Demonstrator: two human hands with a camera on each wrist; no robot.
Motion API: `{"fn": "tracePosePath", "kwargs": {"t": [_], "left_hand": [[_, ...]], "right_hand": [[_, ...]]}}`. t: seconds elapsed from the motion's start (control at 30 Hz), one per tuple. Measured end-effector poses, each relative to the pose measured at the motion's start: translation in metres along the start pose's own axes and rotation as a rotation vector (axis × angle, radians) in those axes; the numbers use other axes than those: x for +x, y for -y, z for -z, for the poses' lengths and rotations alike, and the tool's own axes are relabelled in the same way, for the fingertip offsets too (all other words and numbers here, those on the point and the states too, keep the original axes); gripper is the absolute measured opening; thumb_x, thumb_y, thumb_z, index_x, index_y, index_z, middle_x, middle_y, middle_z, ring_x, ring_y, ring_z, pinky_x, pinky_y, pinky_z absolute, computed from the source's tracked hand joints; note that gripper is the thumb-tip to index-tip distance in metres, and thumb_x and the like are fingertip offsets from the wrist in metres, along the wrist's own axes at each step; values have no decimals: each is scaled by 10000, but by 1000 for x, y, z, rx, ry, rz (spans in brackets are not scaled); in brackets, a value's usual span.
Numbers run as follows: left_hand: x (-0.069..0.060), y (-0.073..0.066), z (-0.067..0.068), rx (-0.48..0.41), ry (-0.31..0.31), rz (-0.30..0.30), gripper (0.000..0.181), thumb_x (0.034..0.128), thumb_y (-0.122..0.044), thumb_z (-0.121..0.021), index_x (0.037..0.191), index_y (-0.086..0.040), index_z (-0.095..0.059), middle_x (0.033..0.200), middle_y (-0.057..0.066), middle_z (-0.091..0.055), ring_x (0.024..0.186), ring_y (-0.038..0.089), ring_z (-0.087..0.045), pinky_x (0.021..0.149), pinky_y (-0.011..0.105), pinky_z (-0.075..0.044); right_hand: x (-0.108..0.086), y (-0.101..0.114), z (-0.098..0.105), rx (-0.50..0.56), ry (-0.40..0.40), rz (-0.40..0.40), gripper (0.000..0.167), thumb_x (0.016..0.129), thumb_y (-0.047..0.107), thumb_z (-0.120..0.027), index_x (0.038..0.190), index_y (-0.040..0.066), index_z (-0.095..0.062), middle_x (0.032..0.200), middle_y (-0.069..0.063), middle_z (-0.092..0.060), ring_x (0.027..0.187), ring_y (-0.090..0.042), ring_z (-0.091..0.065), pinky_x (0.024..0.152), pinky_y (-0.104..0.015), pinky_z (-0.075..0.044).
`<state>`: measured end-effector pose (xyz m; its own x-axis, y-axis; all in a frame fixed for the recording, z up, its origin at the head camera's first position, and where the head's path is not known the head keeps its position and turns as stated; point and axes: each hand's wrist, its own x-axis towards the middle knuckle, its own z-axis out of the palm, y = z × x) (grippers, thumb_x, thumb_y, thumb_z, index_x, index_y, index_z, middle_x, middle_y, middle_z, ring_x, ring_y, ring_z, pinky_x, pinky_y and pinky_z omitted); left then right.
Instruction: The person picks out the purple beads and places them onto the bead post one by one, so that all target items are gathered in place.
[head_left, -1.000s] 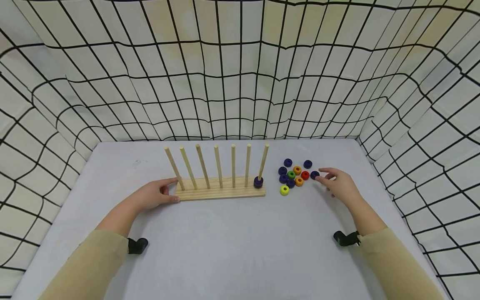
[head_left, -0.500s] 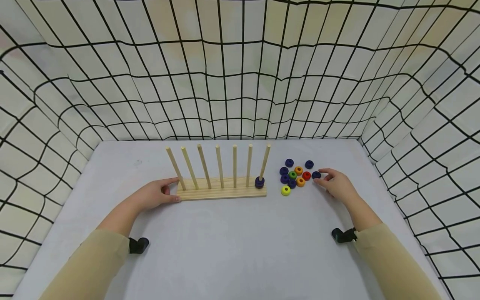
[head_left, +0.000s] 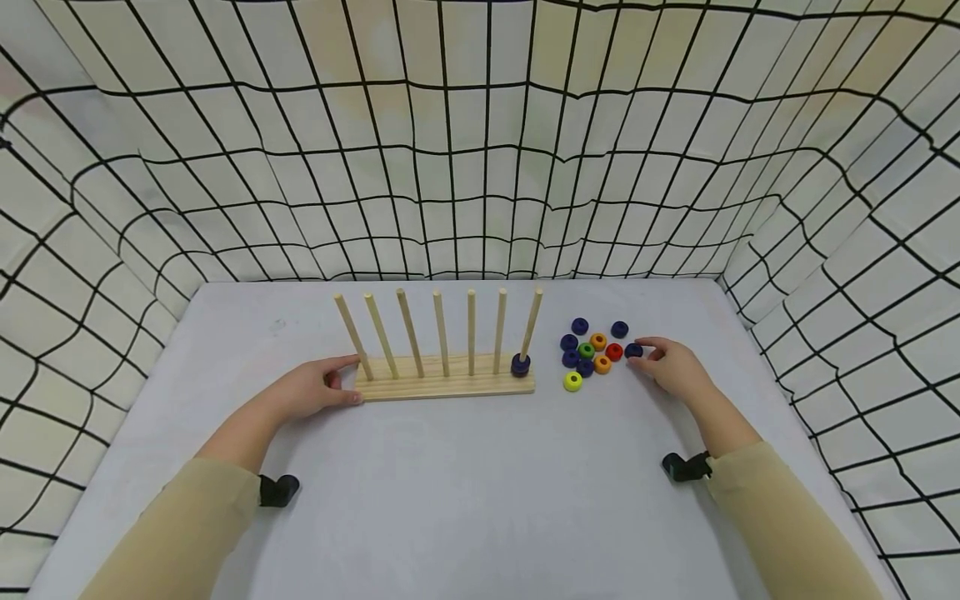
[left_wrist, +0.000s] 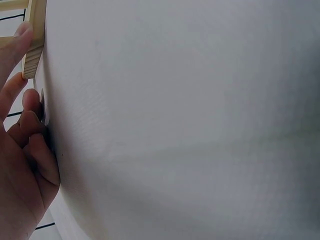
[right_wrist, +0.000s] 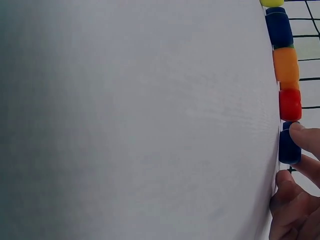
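A wooden peg rack (head_left: 450,386) with several upright pegs stands on the table, a dark blue bead (head_left: 521,366) at the foot of its rightmost peg. My left hand (head_left: 310,392) grips the rack's left end between thumb and index finger; the left wrist view shows the thumb (left_wrist: 22,40) on the board's corner. Right of the rack, my right hand (head_left: 675,371) pinches another dark blue bead (right_wrist: 289,145) at the right side of a loose group. In the right wrist view, that bead rests on the table beside a red bead (right_wrist: 290,105).
Loose beads lie right of the rack: several dark blue, a green bead (head_left: 586,351), two orange, a red one and a yellow bead (head_left: 573,382) nearest me. Black netting (head_left: 480,167) over white walls surrounds the white table (head_left: 480,492) at back and sides.
My right thumb and fingers have closed in on the dark blue bead at the group's right side. The left hand keeps its grip on the rack. The whole view has shifted slightly.
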<state>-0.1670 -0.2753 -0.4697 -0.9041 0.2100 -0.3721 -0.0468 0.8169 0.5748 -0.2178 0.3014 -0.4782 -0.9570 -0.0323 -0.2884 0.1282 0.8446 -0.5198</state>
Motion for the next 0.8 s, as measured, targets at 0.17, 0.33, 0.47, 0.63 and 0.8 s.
{"fn": "tracePosePath", "kwargs": {"t": [0.17, 0.33, 0.47, 0.63, 0.8], "left_hand": [[1, 1, 0, -3, -1, -2, 820, 859, -418, -764, 1512, -81, -402, 827, 52, -504, 724, 200, -449, 647, 348, -359], [0, 0, 0, -7, -5, 4, 814, 859, -418, -764, 1511, -86, -406, 827, 54, -500, 722, 202, -449, 643, 348, -359], [0, 0, 0, -14, -8, 7, 818, 855, -421, -767, 1511, -91, -409, 830, 57, -501, 720, 204, -449, 640, 348, -360], [1, 1, 0, -17, -4, 10, 831, 847, -446, -768, 1514, -102, -408, 837, 56, -500, 724, 204, -449, 645, 349, -358], [2, 2, 0, -15, -3, 11, 843, 841, -461, -770, 1515, -109, -408, 839, 56, -499, 728, 204, -448, 647, 348, -356]], "right_hand": [[1, -1, -2, -3, -23, -19, 561, 966, 392, -641, 1430, 104, -515, 1048, -135, -559, 884, -269, -495, 707, -363, -403], [0, 1, -1, 0, -29, -13, 548, 971, 393, -634, 1423, 103, -523, 1067, -144, -568, 897, -274, -502, 720, -365, -413], [-1, 3, 2, 9, -29, -3, 551, 977, 380, -629, 1433, 96, -509, 1093, -153, -571, 873, -262, -524, 705, -351, -433], [-1, 5, 3, 24, -40, 4, 550, 980, 383, -622, 1435, 97, -505, 1112, -155, -567, 814, -241, -562, 673, -325, -456], [-1, 7, 5, 32, -50, 7, 560, 976, 408, -619, 1438, 113, -505, 1144, -153, -554, 817, -242, -569, 675, -317, -459]]}}
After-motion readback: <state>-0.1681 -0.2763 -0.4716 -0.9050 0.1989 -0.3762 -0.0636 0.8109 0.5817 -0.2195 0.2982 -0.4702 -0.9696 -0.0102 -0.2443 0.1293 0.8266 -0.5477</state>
